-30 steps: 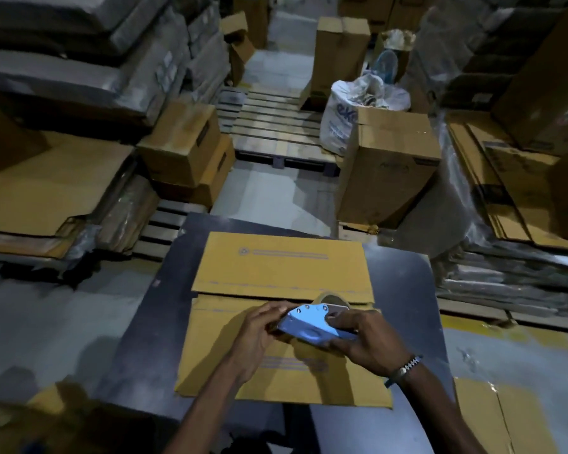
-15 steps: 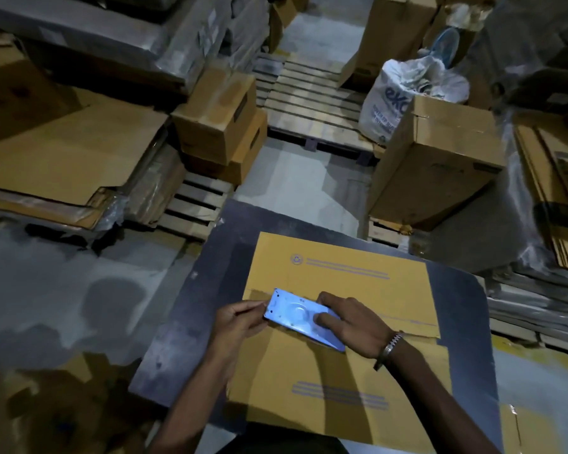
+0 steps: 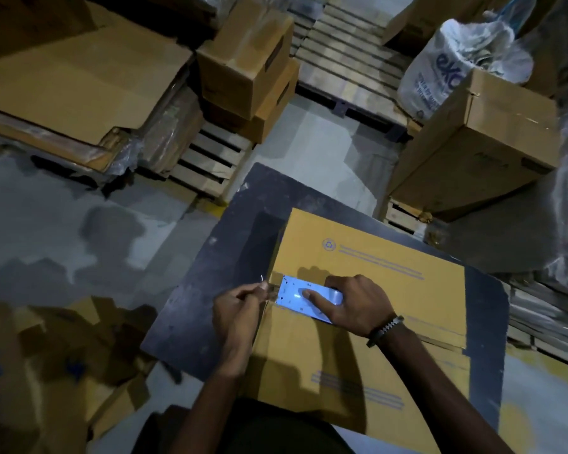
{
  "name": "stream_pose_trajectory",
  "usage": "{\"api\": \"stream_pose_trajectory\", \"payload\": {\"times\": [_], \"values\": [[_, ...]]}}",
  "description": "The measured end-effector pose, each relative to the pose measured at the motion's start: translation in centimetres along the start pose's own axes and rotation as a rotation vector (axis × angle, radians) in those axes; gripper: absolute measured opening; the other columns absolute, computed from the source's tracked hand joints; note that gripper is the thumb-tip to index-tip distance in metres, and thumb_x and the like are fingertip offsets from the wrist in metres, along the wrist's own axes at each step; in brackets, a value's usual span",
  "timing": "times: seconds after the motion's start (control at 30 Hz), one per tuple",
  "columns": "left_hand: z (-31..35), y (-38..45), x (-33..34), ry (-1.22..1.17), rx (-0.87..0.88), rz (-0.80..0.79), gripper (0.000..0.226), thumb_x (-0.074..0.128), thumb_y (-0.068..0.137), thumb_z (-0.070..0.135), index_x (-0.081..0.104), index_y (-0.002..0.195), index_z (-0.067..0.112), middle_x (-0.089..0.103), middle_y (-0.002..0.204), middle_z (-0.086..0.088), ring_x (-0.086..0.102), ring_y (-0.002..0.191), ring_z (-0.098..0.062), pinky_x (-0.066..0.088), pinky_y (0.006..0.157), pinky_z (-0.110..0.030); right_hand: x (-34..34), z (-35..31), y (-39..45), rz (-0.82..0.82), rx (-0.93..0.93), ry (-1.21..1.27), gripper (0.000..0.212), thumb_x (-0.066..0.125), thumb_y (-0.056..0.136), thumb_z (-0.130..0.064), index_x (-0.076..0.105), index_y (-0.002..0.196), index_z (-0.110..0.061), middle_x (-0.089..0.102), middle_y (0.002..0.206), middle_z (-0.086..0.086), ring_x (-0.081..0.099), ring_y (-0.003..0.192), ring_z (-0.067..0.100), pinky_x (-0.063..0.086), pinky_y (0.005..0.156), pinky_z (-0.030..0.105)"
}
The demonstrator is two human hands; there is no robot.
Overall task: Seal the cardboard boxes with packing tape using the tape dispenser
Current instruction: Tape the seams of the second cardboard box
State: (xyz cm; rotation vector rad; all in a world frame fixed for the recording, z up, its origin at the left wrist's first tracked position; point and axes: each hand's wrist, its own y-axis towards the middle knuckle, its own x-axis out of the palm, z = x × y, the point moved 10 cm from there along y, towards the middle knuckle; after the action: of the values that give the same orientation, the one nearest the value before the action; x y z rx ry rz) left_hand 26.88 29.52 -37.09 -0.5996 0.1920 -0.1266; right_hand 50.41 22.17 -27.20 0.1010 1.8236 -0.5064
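Note:
A yellow-brown cardboard box [image 3: 368, 257] lies with its flaps closed on a dark table [image 3: 230, 257]. A pale blue metal tape dispenser [image 3: 292, 296] sits on the flap seam at the box's left edge. My right hand [image 3: 354, 303] grips the dispenser, with the index finger laid along its top. My left hand [image 3: 240, 306] is at the box's left edge and pinches the free end of the clear tape [image 3: 271, 291] beside the dispenser's front.
Closed cardboard boxes [image 3: 243, 57] stand on wooden pallets [image 3: 345, 60] beyond the table, and another large box [image 3: 482, 142] stands at the right. A white plastic sack [image 3: 446, 63] lies behind it. Flattened cardboard [image 3: 79, 80] is stacked at the left.
Both hands and the dispenser have slid left along the seam to the box's left edge. My left hand now pinches the tape end. The camera has tilted down and to the left.

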Motion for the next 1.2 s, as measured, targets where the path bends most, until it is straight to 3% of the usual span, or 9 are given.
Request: {"api": "stream_pose_trajectory", "payload": {"times": [0.2, 0.4, 0.53, 0.6, 0.7, 0.8, 0.9, 1.07, 1.2], "values": [[-1.4, 1.8, 0.6, 0.015, -0.055, -0.017, 0.013, 0.084, 0.075, 0.051, 0.083, 0.084, 0.041, 0.080, 0.082, 0.008, 0.078, 0.084, -0.016, 0.064, 0.084, -0.050, 1.4, 0.1, 0.6, -0.030, 0.081, 0.027, 0.067, 0.037, 0.086, -0.090, 0.042, 0.065, -0.027, 0.061, 0.069, 0.004, 0.065, 0.080, 0.032, 0.034, 0.056, 0.035], [-4.0, 2.4, 2.3, -0.156, -0.302, -0.100, 0.020, 0.092, 0.078, 0.025, 0.085, 0.092, 0.012, 0.081, 0.089, -0.011, 0.079, 0.087, -0.032, 0.064, 0.083, -0.042, 2.3, 0.0, 1.7, -0.091, 0.119, -0.017, 0.063, 0.040, 0.087, -0.087, 0.060, 0.083, -0.027, 0.065, 0.085, 0.006, 0.065, 0.089, 0.033, 0.038, 0.062, 0.033], [-4.5, 3.0, 2.1, -0.088, -0.396, -0.157, 0.039, 0.095, 0.075, 0.034, 0.080, 0.098, 0.006, 0.081, 0.083, -0.005, 0.077, 0.068, -0.014, 0.056, 0.066, -0.030, 2.5, -0.4, 2.4, -0.092, 0.095, -0.043, 0.063, 0.043, 0.090, -0.082, 0.068, 0.090, -0.025, 0.066, 0.089, 0.008, 0.064, 0.091, 0.033, 0.037, 0.063, 0.033], [-4.1, 3.6, 1.1, -0.027, -0.287, -0.101, 0.039, 0.095, 0.076, 0.028, 0.078, 0.107, 0.014, 0.081, 0.093, -0.002, 0.076, 0.078, -0.011, 0.056, 0.072, -0.029, 2.5, -0.5, 2.5, -0.086, 0.083, -0.047, 0.063, 0.043, 0.090, -0.082, 0.070, 0.091, -0.024, 0.067, 0.089, 0.008, 0.064, 0.090, 0.033, 0.036, 0.063, 0.033], [-1.2, 3.0, 0.0, 0.139, 0.104, -0.031, 0.027, 0.084, 0.088, 0.017, 0.075, 0.108, 0.033, 0.078, 0.107, 0.007, 0.073, 0.100, -0.009, 0.058, 0.087, -0.028, 2.7, -0.3, 2.5, -0.086, 0.082, -0.046, 0.064, 0.042, 0.090, -0.082, 0.070, 0.091, -0.025, 0.057, 0.080, 0.004, 0.064, 0.087, 0.032, 0.036, 0.061, 0.032], [0.6, 1.0, 2.0, 0.267, 0.370, -0.173, 0.046, 0.066, 0.096, 0.003, 0.069, 0.134, 0.029, 0.070, 0.130, 0.015, 0.063, 0.122, 0.001, 0.052, 0.103, -0.025, 2.7, -0.4, 2.5, -0.089, 0.078, -0.045, 0.062, 0.043, 0.090, -0.082, 0.066, 0.087, -0.025, 0.056, 0.079, 0.005, 0.064, 0.087, 0.032, 0.034, 0.061, 0.033], [-0.9, -1.3, 5.3, 0.335, 0.371, -0.482, 0.086, 0.067, 0.092, 0.000, 0.031, 0.163, 0.033, 0.037, 0.158, 0.030, 0.035, 0.147, 0.010, 0.032, 0.113, -0.010, 2.6, -0.5, 2.5, -0.078, 0.067, -0.033, 0.058, 0.042, 0.090, -0.082, 0.057, 0.079, -0.027, 0.062, 0.082, 0.007, 0.064, 0.087, 0.032, 0.034, 0.062, 0.032], [-2.3, -1.7, 6.2, 0.468, 0.413, -0.495, 0.092, 0.057, 0.103, 0.056, -0.004, 0.168, 0.035, -0.002, 0.158, 0.053, 0.004, 0.147, 0.024, 0.010, 0.118, -0.010, 3.0, -0.5, 2.8, -0.095, 0.063, -0.065, 0.061, 0.040, 0.090, -0.083, 0.063, 0.084, -0.027, 0.068, 0.091, 0.007, 0.065, 0.090, 0.032, 0.037, 0.065, 0.033], [-2.1, -1.5, 5.9, 0.512, 0.395, -0.463, 0.082, 0.051, 0.105, 0.053, 0.008, 0.169, 0.025, 0.015, 0.171, 0.020, 0.018, 0.158, -0.005, 0.009, 0.116, -0.007, 3.4, -0.4, 2.7, -0.122, 0.050, -0.092, 0.063, 0.039, 0.092, -0.082, 0.068, 0.097, -0.027, 0.070, 0.099, 0.009, 0.065, 0.094, 0.032, 0.038, 0.068, 0.034]]}}
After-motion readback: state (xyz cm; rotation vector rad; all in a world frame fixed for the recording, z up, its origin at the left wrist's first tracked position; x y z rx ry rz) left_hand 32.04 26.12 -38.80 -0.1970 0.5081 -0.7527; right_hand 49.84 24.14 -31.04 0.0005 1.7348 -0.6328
